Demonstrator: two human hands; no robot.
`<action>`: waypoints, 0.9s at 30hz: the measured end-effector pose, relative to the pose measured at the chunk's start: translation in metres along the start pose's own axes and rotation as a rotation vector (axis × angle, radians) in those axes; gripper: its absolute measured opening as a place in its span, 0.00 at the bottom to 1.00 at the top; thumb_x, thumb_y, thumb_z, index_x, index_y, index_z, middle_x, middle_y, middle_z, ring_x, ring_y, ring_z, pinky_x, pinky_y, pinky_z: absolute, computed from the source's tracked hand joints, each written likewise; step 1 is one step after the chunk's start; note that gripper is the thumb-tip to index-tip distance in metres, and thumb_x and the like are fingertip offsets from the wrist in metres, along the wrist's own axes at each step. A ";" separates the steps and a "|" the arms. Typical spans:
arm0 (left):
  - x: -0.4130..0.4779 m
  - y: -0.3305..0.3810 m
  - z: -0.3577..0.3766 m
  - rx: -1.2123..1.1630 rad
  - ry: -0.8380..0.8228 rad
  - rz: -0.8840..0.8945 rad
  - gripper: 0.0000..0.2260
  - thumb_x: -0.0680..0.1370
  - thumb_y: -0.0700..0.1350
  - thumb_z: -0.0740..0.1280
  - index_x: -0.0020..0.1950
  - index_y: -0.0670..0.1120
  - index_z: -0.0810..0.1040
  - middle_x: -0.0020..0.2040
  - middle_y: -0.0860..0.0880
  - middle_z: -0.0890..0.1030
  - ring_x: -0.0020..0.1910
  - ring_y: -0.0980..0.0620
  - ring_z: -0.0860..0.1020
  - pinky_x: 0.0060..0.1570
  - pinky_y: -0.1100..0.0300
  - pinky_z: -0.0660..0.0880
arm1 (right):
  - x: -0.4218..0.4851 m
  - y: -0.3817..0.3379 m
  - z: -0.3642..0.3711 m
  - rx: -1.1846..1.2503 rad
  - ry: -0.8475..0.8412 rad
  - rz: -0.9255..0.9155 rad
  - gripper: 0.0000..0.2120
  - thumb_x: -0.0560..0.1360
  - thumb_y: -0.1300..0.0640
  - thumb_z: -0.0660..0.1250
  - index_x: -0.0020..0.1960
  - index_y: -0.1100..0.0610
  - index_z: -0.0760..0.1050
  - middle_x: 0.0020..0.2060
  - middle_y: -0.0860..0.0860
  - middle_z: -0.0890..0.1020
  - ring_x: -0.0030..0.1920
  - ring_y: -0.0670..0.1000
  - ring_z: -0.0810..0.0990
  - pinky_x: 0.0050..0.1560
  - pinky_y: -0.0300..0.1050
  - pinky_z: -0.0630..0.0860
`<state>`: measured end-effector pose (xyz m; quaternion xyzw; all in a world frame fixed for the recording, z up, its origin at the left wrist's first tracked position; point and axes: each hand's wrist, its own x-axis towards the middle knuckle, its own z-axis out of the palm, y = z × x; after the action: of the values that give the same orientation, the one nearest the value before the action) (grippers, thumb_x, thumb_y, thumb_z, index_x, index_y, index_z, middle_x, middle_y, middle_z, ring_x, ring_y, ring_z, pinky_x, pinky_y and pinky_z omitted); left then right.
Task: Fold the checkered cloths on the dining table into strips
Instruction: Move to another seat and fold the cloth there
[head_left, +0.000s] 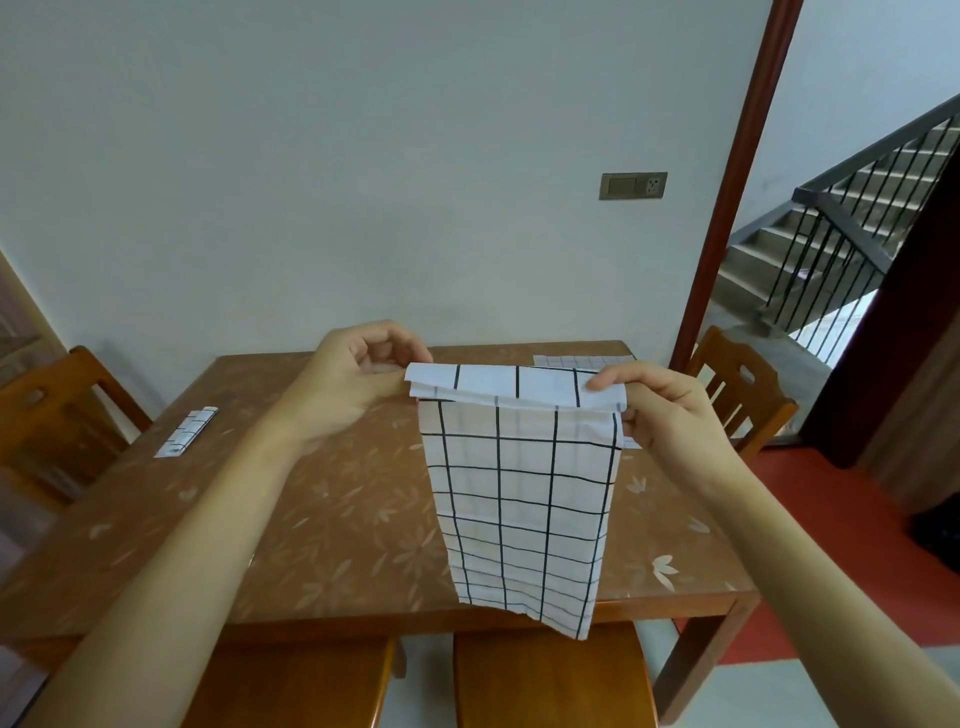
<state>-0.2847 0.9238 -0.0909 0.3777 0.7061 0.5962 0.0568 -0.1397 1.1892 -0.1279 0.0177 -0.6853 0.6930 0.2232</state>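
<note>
A white cloth with a black checked pattern (519, 488) hangs in the air over the brown dining table (332, 499). Its top edge is folded over into a narrow band. My left hand (358, 379) pinches the left end of that band and my right hand (670, 410) pinches the right end. The cloth's lower edge drops past the table's near edge. A cloth folded into a strip (187, 432) lies on the table at the left. Another flat checked cloth (582, 359) lies at the far right corner, partly hidden behind the held one.
Wooden chairs stand at the left (47, 410) and right (737, 395) sides, and two seats (550, 675) sit under the near edge. A wall with a socket plate (632, 185) is behind the table. A doorway and stairs (831, 244) open to the right.
</note>
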 end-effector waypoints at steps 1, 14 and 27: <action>-0.001 0.001 0.000 -0.039 -0.005 -0.006 0.10 0.75 0.27 0.69 0.46 0.42 0.82 0.40 0.53 0.85 0.40 0.58 0.83 0.40 0.68 0.78 | 0.000 0.000 0.001 0.001 -0.002 -0.005 0.20 0.81 0.70 0.57 0.43 0.56 0.84 0.37 0.52 0.82 0.35 0.49 0.76 0.35 0.36 0.76; -0.009 -0.028 0.013 -0.144 -0.024 -0.187 0.27 0.74 0.69 0.66 0.64 0.52 0.79 0.62 0.47 0.83 0.58 0.49 0.83 0.60 0.50 0.77 | 0.000 0.002 0.011 -0.225 0.033 -0.143 0.10 0.74 0.62 0.73 0.49 0.68 0.76 0.29 0.49 0.76 0.31 0.51 0.73 0.42 0.38 0.76; -0.013 -0.036 0.030 -0.088 0.045 -0.104 0.06 0.73 0.49 0.73 0.48 0.51 0.87 0.39 0.47 0.84 0.38 0.47 0.74 0.40 0.54 0.71 | -0.011 -0.005 0.011 -0.211 -0.052 -0.029 0.20 0.75 0.65 0.71 0.65 0.60 0.75 0.41 0.46 0.88 0.43 0.43 0.86 0.44 0.32 0.79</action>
<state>-0.2762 0.9402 -0.1366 0.3243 0.6989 0.6313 0.0885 -0.1314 1.1756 -0.1265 0.0219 -0.7597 0.6130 0.2161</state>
